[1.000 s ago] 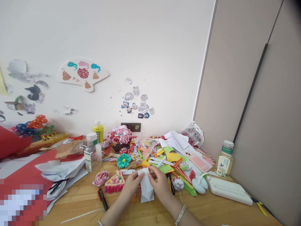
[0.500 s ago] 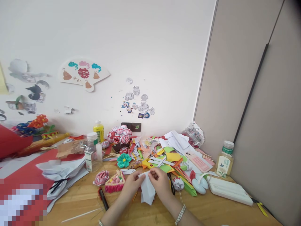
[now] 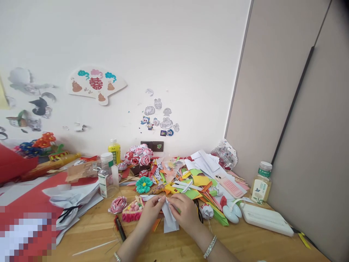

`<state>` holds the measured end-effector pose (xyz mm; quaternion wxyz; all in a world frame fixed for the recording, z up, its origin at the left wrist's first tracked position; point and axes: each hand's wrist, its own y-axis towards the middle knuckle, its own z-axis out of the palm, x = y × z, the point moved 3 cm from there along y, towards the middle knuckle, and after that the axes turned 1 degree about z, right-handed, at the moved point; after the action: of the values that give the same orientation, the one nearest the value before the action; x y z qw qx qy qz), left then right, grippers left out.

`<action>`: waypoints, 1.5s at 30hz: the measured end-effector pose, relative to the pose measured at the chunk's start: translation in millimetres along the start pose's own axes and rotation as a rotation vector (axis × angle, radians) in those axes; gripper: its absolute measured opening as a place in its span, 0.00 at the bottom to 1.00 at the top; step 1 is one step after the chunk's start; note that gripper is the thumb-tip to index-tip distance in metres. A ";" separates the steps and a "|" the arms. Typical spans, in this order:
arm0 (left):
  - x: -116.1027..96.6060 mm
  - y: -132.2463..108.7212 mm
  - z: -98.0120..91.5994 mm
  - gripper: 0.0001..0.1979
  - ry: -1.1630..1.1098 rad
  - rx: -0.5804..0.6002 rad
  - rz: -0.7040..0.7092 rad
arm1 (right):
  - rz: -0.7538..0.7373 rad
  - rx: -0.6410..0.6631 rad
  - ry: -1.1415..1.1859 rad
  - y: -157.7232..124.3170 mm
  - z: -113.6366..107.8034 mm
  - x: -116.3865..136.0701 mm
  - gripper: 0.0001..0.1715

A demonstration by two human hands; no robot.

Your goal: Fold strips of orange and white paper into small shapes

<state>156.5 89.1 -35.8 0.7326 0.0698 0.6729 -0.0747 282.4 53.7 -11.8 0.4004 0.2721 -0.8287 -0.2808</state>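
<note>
While both forearms reach in from the bottom edge of the head view, the left hand (image 3: 152, 211) pinches the upper end of a folded white paper (image 3: 170, 222) between thumb and fingers, and the right hand (image 3: 185, 209) closes on its upper right side. The paper hangs between the two hands, above the near middle of the wooden table (image 3: 163, 251), its lower end wider than the pinched part. A bracelet (image 3: 210, 247) circles the right wrist. Left of the left hand sit a triangular container (image 3: 132, 217) with a pink fringe, a pink-and-white rose (image 3: 117, 205) and a black pen (image 3: 120, 228); a teal flower (image 3: 143, 185) lies beyond them. Past the right hand, colored paper scraps (image 3: 200, 181) spread in a heap, with a white rectangular device (image 3: 265, 219) and a capped bottle (image 3: 261, 183) farther right
</note>
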 end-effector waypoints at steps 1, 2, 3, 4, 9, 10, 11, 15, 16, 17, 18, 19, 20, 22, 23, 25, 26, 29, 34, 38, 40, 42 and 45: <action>-0.3 0.1 -0.8 0.15 0.018 -0.005 0.016 | 0.008 -0.002 0.000 0.2 -0.2 0.4 0.14; -0.7 0.3 -1.4 0.15 0.041 -0.012 0.036 | 0.023 -0.009 0.006 0.4 -0.2 0.2 0.13; -1.4 0.4 -1.9 0.15 0.069 -0.021 0.060 | 0.046 -0.021 0.025 0.6 0.0 -0.6 0.12; -2.3 0.3 -2.2 0.15 0.100 -0.029 0.085 | 0.075 -0.037 0.055 0.9 0.6 -2.1 0.11; -10.7 -2.2 -0.9 0.14 0.250 -0.047 0.210 | 0.284 -0.092 0.181 1.0 8.2 -19.1 0.06; -12.3 -2.9 -0.6 0.14 0.271 -0.048 0.226 | 0.325 -0.082 0.188 0.8 10.4 -23.0 0.06; -13.3 -3.4 -0.4 0.13 0.286 -0.047 0.234 | 0.360 -0.069 0.197 0.7 12.5 -26.4 0.06; -13.4 -3.3 -0.3 0.14 0.312 -0.034 0.231 | 0.444 -0.038 0.252 -0.6 17.0 -34.1 0.08; -12.9 -3.0 -0.4 0.14 0.319 -0.033 0.232 | 0.451 -0.036 0.267 -0.9 17.4 -34.7 0.08; -12.5 -2.8 -0.5 0.14 0.325 -0.032 0.234 | 0.456 -0.035 0.279 -1.3 17.6 -34.9 0.09; -12.0 -2.5 -0.6 0.14 0.328 -0.031 0.237 | 0.460 -0.036 0.288 -1.6 17.7 -35.1 0.09; -11.5 -2.3 -0.6 0.14 0.329 -0.029 0.238 | 0.464 -0.038 0.295 -2.0 17.7 -35.1 0.09; -11.1 -2.1 -0.5 0.14 0.328 -0.028 0.239 | 0.469 -0.039 0.299 -2.2 17.8 -35.2 0.09; -10.2 -1.9 -0.4 0.14 0.326 -0.027 0.240 | 0.476 -0.036 0.305 -2.5 18.2 -35.5 0.10; -9.7 -1.8 -0.4 0.14 0.326 -0.026 0.240 | 0.477 -0.034 0.307 -2.6 18.5 -35.7 0.10; -8.7 -1.4 -0.5 0.14 0.329 -0.025 0.242 | 0.474 -0.030 0.312 -2.5 19.1 -36.2 0.10; -8.2 -1.2 -0.7 0.14 0.332 -0.024 0.247 | 0.474 -0.031 0.313 -2.5 19.4 -36.5 0.10; -7.3 0.0 -1.6 0.14 0.355 -0.032 0.279 | 0.477 -0.034 0.311 -2.8 20.2 -37.6 0.09; -7.4 0.6 -1.8 0.15 0.409 -0.038 0.311 | 0.457 -0.032 0.323 -3.5 20.4 -35.7 0.09; -8.7 -1.7 -1.6 0.14 0.488 -0.053 0.342 | 0.392 -0.036 0.255 -2.9 18.9 -29.1 0.08; -8.2 -2.3 -1.3 0.14 0.502 -0.042 0.344 | 0.345 -0.027 0.216 -2.3 18.0 -24.8 0.10; -7.4 -2.6 -0.6 0.13 0.496 -0.022 0.339 | 0.310 -0.014 0.179 -2.0 17.0 -21.6 0.12; -6.6 -3.0 1.1 0.12 0.485 -0.005 0.336 | 0.279 -0.013 0.111 -2.0 15.6 -19.3 0.13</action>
<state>156.4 86.0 -29.1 0.5529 0.1940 0.8075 0.0681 280.4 69.1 -31.2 0.4825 0.1665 -0.8333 -0.2125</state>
